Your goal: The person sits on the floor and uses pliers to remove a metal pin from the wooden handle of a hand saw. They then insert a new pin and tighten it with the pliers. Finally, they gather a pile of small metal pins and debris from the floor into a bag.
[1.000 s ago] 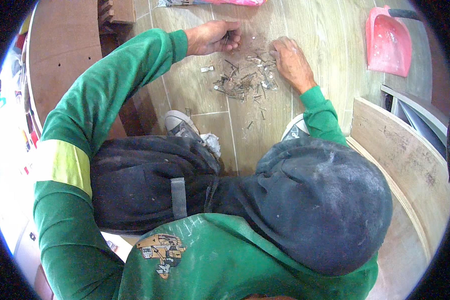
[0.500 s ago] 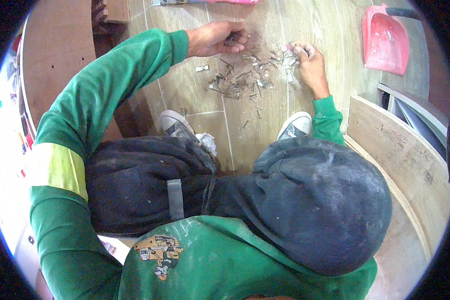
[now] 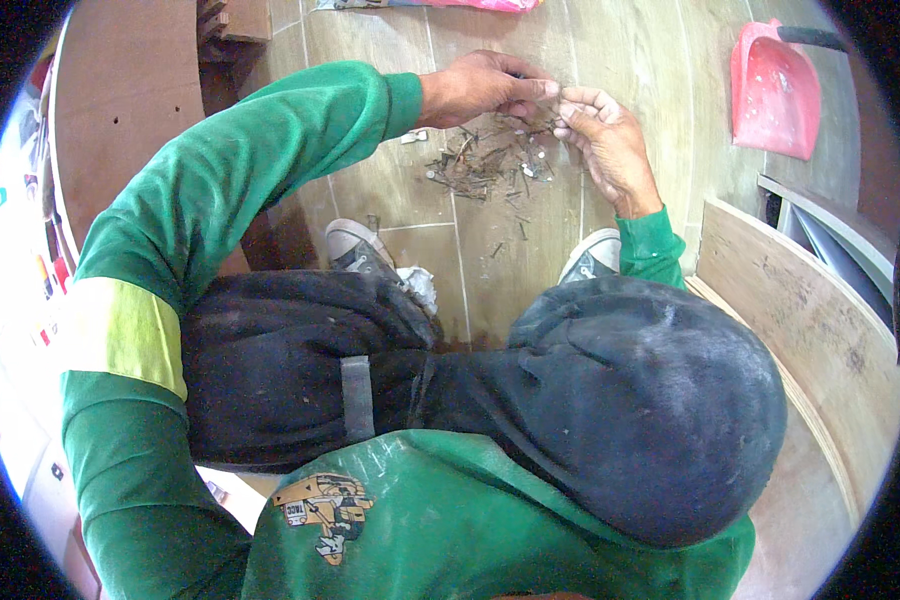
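My left hand [image 3: 492, 88] and my right hand [image 3: 608, 138] meet over a pile of debris on the floor, fingertips almost touching. The left is closed around dark, thin pieces that look like screws or nails, of which only a little shows. My right hand pinches with thumb and forefinger beside the left fingertips; whatever is in that pinch is too small to make out. Below them the loose pile of thin dark screws or nails [image 3: 478, 172] is mixed with dust and small whitish bits. A small whitish piece [image 3: 414, 136] lies beneath my left wrist.
A pink dustpan [image 3: 776, 95] with a dark handle lies at the far right. Wooden panels [image 3: 770, 270] stand on the right, and a brown board [image 3: 125, 110] on the left. A colourful bag [image 3: 450, 4] lies at the far edge. My shoes [image 3: 592, 256] flank the pile on the tiled floor [image 3: 415, 260].
My left hand has moved right and my right hand slightly down and left, so they now come together. The whitish pieces by the right fingers are now hidden or moved.
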`<control>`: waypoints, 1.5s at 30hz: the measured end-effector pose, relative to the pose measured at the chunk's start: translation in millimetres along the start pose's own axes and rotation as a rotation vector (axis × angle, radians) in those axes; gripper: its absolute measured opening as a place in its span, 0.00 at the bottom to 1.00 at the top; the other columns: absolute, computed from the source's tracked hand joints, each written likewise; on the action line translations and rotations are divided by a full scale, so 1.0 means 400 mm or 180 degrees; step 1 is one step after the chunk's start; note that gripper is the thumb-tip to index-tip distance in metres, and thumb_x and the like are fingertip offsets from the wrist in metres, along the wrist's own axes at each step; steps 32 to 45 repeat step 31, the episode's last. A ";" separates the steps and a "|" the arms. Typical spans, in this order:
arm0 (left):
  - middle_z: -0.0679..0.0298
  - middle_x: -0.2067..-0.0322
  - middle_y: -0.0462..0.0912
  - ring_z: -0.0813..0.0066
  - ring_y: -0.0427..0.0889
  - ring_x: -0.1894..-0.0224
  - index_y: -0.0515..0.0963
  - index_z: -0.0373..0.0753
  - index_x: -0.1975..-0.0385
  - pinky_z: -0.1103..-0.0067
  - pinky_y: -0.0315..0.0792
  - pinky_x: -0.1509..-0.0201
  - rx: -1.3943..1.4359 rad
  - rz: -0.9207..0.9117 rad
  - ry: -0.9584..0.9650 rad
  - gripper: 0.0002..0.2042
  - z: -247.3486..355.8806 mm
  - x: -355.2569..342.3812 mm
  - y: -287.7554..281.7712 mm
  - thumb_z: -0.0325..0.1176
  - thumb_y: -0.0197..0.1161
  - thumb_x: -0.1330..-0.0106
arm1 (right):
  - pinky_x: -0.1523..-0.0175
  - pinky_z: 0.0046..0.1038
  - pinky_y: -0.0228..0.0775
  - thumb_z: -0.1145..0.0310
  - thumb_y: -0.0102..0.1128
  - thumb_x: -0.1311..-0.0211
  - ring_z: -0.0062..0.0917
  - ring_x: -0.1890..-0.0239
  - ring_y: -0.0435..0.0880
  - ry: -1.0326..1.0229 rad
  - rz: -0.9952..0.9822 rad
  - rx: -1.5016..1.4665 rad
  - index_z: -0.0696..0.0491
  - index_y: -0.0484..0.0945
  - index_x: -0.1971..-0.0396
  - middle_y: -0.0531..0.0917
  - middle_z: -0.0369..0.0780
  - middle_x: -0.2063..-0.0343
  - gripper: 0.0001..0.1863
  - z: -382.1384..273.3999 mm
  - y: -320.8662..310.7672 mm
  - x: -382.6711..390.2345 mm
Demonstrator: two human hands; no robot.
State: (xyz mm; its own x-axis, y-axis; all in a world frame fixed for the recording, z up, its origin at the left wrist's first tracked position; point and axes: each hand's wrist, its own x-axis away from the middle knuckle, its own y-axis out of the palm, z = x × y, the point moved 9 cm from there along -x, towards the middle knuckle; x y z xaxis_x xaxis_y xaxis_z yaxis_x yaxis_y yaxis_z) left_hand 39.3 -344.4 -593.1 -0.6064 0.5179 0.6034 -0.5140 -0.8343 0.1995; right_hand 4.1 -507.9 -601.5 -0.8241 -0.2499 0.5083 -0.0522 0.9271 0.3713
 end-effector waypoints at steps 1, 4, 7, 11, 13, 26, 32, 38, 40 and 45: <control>0.69 0.56 0.87 0.82 0.81 0.56 0.85 0.37 0.43 0.81 0.76 0.48 -0.0042 -0.0081 0.0073 0.19 0.003 -0.002 0.007 0.44 0.70 0.22 | 0.53 0.24 0.82 0.74 0.68 0.25 0.21 0.60 0.87 -0.0008 -0.0016 -0.0097 0.62 0.80 0.46 0.88 0.38 0.60 0.13 0.000 0.012 0.000; 0.69 0.57 0.87 0.81 0.81 0.57 0.86 0.38 0.46 0.80 0.75 0.49 -0.0124 0.0037 0.0032 0.17 -0.003 -0.001 0.000 0.44 0.70 0.22 | 0.52 0.25 0.83 0.74 0.69 0.25 0.22 0.59 0.87 0.0042 -0.0025 -0.0126 0.62 0.80 0.45 0.88 0.38 0.59 0.14 0.015 0.030 -0.004; 0.67 0.55 0.87 0.79 0.83 0.55 0.85 0.35 0.46 0.80 0.78 0.46 -0.0185 0.0120 -0.0043 0.17 -0.017 -0.005 -0.015 0.43 0.68 0.20 | 0.50 0.27 0.83 0.75 0.68 0.26 0.24 0.58 0.88 0.0029 0.0011 -0.0168 0.64 0.79 0.44 0.88 0.39 0.58 0.15 0.020 0.033 0.000; 0.64 0.47 0.86 0.73 0.87 0.47 0.79 0.33 0.40 0.76 0.82 0.36 0.0458 0.0103 -0.0280 0.17 -0.053 -0.012 -0.031 0.39 0.62 0.17 | 0.47 0.30 0.83 0.75 0.66 0.27 0.26 0.56 0.88 -0.0520 0.0640 0.1096 0.63 0.78 0.41 0.88 0.42 0.55 0.18 -0.056 0.004 0.025; 0.62 0.43 0.84 0.71 0.87 0.43 0.76 0.32 0.36 0.75 0.83 0.33 0.0699 -0.0013 -0.0489 0.17 -0.061 -0.007 -0.027 0.38 0.57 0.14 | 0.47 0.32 0.83 0.75 0.65 0.28 0.28 0.56 0.89 -0.0972 0.0552 0.1604 0.61 0.79 0.41 0.87 0.43 0.54 0.18 -0.102 0.014 0.029; 0.73 0.67 0.80 0.79 0.80 0.65 0.81 0.45 0.59 0.81 0.77 0.58 0.0456 0.0205 -0.0704 0.17 -0.046 -0.026 -0.089 0.49 0.53 0.13 | 0.37 0.44 0.77 0.70 0.65 0.31 0.46 0.44 0.83 -0.1976 0.0071 0.4757 0.51 0.89 0.51 0.86 0.46 0.50 0.12 -0.104 0.058 0.024; 0.74 0.66 0.82 0.79 0.82 0.63 0.80 0.45 0.58 0.81 0.78 0.59 0.0281 0.0087 -0.0719 0.18 -0.074 -0.034 -0.113 0.52 0.55 0.14 | 0.34 0.45 0.75 0.71 0.70 0.37 0.44 0.41 0.82 -0.1864 0.0233 0.4778 0.48 0.88 0.44 0.85 0.45 0.45 0.19 -0.026 0.006 0.010; 0.74 0.66 0.82 0.79 0.82 0.63 0.80 0.45 0.58 0.81 0.78 0.59 0.0281 0.0087 -0.0719 0.18 -0.074 -0.034 -0.113 0.52 0.55 0.14 | 0.34 0.45 0.75 0.71 0.70 0.37 0.44 0.41 0.82 -0.1864 0.0233 0.4778 0.48 0.88 0.44 0.85 0.45 0.45 0.19 -0.026 0.006 0.010; 0.74 0.66 0.82 0.79 0.82 0.63 0.80 0.45 0.58 0.81 0.78 0.59 0.0281 0.0087 -0.0719 0.18 -0.074 -0.034 -0.113 0.52 0.55 0.14 | 0.34 0.45 0.75 0.71 0.70 0.37 0.44 0.41 0.82 -0.1864 0.0233 0.4778 0.48 0.88 0.44 0.85 0.45 0.45 0.19 -0.026 0.006 0.010; 0.74 0.66 0.82 0.79 0.82 0.63 0.80 0.45 0.58 0.81 0.78 0.59 0.0281 0.0087 -0.0719 0.18 -0.074 -0.034 -0.113 0.52 0.55 0.14 | 0.34 0.45 0.75 0.71 0.70 0.37 0.44 0.41 0.82 -0.1864 0.0233 0.4778 0.48 0.88 0.44 0.85 0.45 0.45 0.19 -0.026 0.006 0.010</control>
